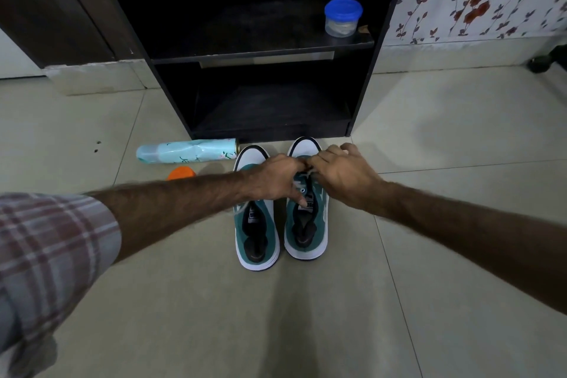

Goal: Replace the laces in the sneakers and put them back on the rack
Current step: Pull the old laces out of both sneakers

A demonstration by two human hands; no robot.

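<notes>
Both hands, left [274,176] and right [343,173], pinch the dark lace [307,178] on the right teal-and-white suede sneaker [306,218]; lacing unfinished, dark wooden rack [264,49] waits.

Two sneakers on the tiled floor, side by side, toes toward the rack, heels toward the camera. The left sneaker [257,224] is teal with a white toe cap, white sole and dark lining, its tongue label showing; it stands upright, just apart from its partner. The right sneaker [306,221] matches it in colour and sits slightly further forward, its toe almost at the rack's base. A dark lace [307,178] runs over its upper eyelets, though how far it is threaded is hard to tell under the hands. The rack [264,49] is a dark open unit, its lower shelf bare right behind the toes.
</notes>
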